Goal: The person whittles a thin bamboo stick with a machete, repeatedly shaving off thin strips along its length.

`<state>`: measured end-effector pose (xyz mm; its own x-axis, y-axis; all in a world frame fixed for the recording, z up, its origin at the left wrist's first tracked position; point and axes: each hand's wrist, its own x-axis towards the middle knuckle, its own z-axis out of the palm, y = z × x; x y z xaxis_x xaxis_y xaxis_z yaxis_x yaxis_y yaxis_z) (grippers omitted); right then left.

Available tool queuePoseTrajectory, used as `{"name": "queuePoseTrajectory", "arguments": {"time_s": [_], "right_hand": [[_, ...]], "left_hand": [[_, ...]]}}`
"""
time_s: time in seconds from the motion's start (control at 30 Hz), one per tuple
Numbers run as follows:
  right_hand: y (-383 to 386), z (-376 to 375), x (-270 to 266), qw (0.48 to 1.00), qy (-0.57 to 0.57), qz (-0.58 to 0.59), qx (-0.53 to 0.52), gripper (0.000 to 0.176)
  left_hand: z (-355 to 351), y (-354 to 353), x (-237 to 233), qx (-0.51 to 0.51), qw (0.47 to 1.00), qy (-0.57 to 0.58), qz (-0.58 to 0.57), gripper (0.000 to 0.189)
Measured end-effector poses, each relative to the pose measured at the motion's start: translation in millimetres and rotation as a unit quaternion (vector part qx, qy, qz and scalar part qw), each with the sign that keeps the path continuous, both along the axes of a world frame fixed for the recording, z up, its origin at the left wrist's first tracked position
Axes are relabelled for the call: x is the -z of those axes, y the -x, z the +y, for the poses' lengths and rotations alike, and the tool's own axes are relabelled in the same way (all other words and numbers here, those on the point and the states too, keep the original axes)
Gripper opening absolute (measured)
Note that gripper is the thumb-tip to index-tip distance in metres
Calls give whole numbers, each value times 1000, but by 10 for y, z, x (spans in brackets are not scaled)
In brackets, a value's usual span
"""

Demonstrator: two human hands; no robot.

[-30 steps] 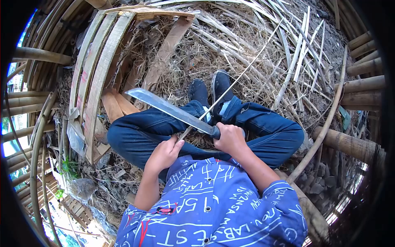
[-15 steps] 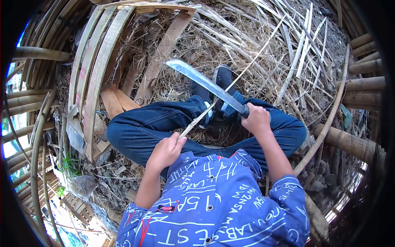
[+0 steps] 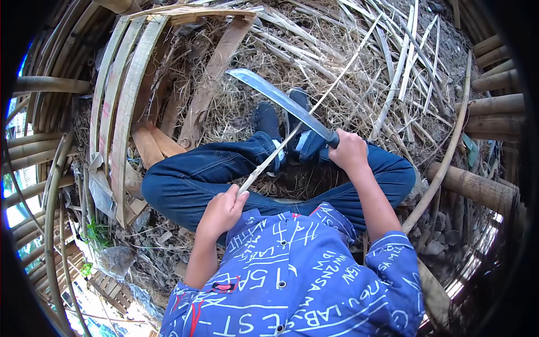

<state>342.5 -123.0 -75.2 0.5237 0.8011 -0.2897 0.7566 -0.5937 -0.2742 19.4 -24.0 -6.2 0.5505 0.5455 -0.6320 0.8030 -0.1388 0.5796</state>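
My left hand (image 3: 223, 210) is closed round the near end of a long, thin bamboo strip (image 3: 259, 170). From there the strip slants up and away to the right, over my shoes (image 3: 267, 119) and the ground beyond. In my right hand (image 3: 349, 152) is the dark handle of a machete (image 3: 279, 100). Its long, slightly curved blade points up and to the left, crossing over the strip in this view. Both hands are in front of my torso, above my crossed legs (image 3: 193, 178) in dark jeans.
Fibrous bamboo shavings (image 3: 247, 59) cover the ground ahead. Split bamboo strips (image 3: 405, 59) lie in a pile at the upper right. A slatted wooden crate (image 3: 130, 92) stands at the left. Bamboo poles (image 3: 477, 188) border the right side, and a plastic scrap (image 3: 101, 188) hangs by the crate.
The view has shifted a little. The machete blade has moved slightly upward against my shoes, and both hands keep their grip on the machete and the strip.
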Motion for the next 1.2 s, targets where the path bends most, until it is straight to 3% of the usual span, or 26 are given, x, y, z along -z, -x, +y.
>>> {"name": "queuePoseTrajectory", "arguments": {"time_s": [0.1,0.23,0.37,0.7,0.83,1.1,1.2], "right_hand": [[98,51,-133,1000,-2,8,1,24],[90,-8,-35,996,8,0,-91,29],[-289,-3,49,1000,6,-16,1,24],[-125,24,59,998,4,-3,-65,27],[-587,52,119,997,5,-24,67,24],[-232,73,-46,998,10,7,-61,25],[-569,47,133,999,-19,-14,24,22]], "left_hand": [[46,6,44,4,1000,17,-16,38],[24,24,-10,3,1000,8,2,37],[3,-45,-28,14,1000,-11,20,35],[15,45,-58,3,1000,10,8,34],[-3,37,-69,4,1000,-2,9,33],[39,61,-42,-5,1000,14,-15,32],[5,74,-89,-11,1000,11,-2,32]]}}
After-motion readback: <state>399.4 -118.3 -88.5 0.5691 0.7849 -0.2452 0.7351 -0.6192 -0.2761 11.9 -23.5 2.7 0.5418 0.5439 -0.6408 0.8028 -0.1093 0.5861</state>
